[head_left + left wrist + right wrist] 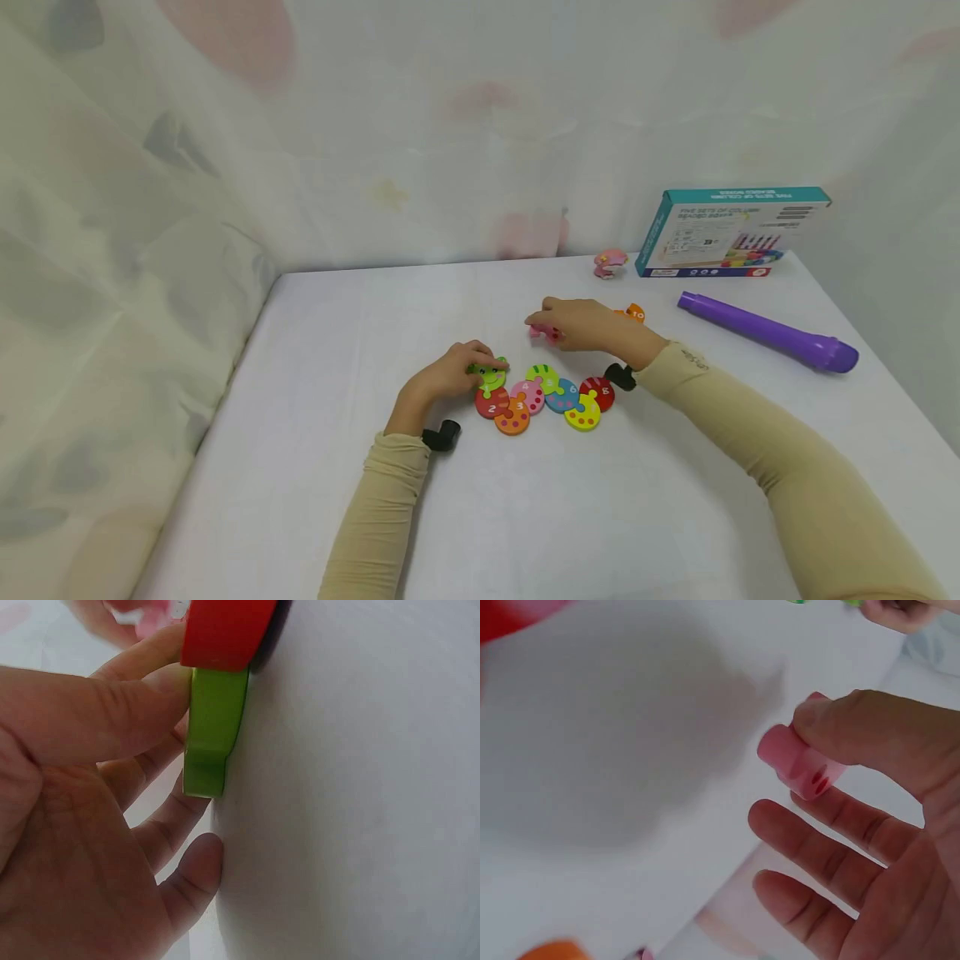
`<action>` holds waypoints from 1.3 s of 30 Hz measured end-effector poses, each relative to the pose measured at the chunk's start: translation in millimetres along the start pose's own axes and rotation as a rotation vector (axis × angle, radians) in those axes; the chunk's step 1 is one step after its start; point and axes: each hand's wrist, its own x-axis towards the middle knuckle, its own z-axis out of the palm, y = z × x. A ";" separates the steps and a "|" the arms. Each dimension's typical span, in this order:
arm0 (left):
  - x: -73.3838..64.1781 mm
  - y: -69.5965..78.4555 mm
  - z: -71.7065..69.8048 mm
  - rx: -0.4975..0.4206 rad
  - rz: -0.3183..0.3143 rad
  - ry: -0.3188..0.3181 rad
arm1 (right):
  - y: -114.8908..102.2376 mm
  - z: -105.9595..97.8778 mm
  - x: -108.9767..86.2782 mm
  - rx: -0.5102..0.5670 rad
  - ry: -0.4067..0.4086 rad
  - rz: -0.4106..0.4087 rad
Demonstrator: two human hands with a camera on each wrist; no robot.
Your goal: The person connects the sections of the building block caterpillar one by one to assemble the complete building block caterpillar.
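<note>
A row of round, numbered caterpillar puzzle pieces lies interlocked on the white table, from the red 2 piece [489, 407] through the blue 6 piece [559, 398] to the dark red 8 piece [599, 395]. At its left end is a green face piece [491, 378]. My left hand [447, 373] pinches that face piece, thumb against its edge [214, 720]. Behind the row, my right hand [585, 323] holds a pink puzzle piece [802, 761] with red dots between thumb and finger, lifted off the table. An orange 10 piece [636, 312] lies partly hidden behind the right hand.
A purple toy microphone [772, 332] lies at the right. Toward the back right stand a teal-edged toy box [731, 233] and a small pink figurine [610, 262]. A patterned curtain [420, 133] hangs along the table's back edge.
</note>
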 end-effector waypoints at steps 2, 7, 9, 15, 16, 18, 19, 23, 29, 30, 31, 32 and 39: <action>0.8 0.4 0.6 0.001 -0.001 -0.002 | 2.0 -3.4 -17.6 0.028 0.013 0.028; -0.2 1.7 -0.1 -0.001 -0.011 -0.003 | 11.6 3.3 -57.4 0.066 0.032 0.080; -0.7 2.2 -0.5 -0.004 -0.011 -0.001 | 15.8 9.7 -69.5 0.055 0.030 0.085; -2.4 0.9 -1.4 -0.009 0.003 0.005 | 20.0 26.5 -86.9 0.060 -0.007 0.078; -2.3 0.6 -0.9 -0.010 0.007 0.004 | 19.6 28.0 -88.4 0.066 -0.011 0.076; -2.2 0.4 -0.1 -0.017 0.016 0.005 | 18.6 30.2 -90.7 0.072 -0.009 0.069; -2.1 0.4 0.2 -0.020 0.020 0.006 | 17.9 30.8 -91.5 0.070 -0.006 0.067; -2.1 2.0 1.2 -0.029 0.027 0.012 | 16.8 32.8 -92.6 0.047 0.008 0.066; -2.1 3.1 1.8 -0.032 0.026 0.011 | 15.8 33.0 -94.6 0.030 -0.010 0.104; -2.0 2.8 1.9 -0.032 0.027 0.010 | 15.7 32.9 -94.9 0.031 -0.015 0.111; -2.0 2.7 1.9 -0.032 0.023 0.010 | 15.7 33.1 -95.4 0.030 -0.020 0.117; -2.1 2.5 1.8 -0.034 0.019 0.010 | 16.0 33.4 -95.7 0.029 -0.025 0.121; -2.0 0.6 2.3 -0.028 0.028 0.014 | 19.2 36.7 -94.7 0.031 -0.059 0.144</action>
